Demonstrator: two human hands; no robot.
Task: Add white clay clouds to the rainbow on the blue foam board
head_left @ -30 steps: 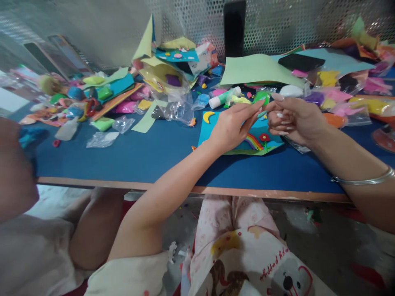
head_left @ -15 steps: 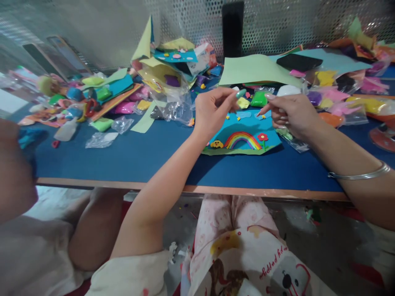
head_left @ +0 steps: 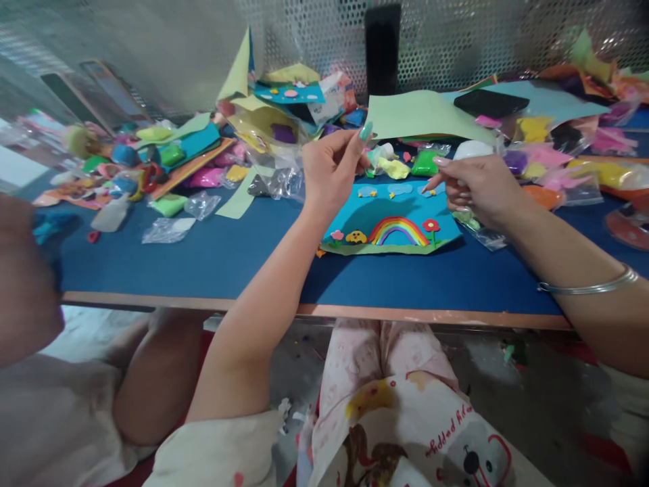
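My left hand is raised at the left edge of a blue picture card, thumb and fingertips pinched together. Whatever it pinches is too small or hidden to name. Over the card's upper right corner, my right hand has its thumb and index finger closed, with the other fingers curled; I cannot make out anything in them. The card carries a clay rainbow, a red flower, a yellow dog-like face, a pink flower and light blue clouds along the top.
Behind the card lie yellow clay and a green clay packet. A dark phone stands against the perforated metal panel. Clay packets, scissors and paper crowd the table's left and back. Another person's arm is at the left.
My left hand has moved left, away from my right hand, uncovering more of the card's left side and the yellow clay. My right hand has hardly moved.
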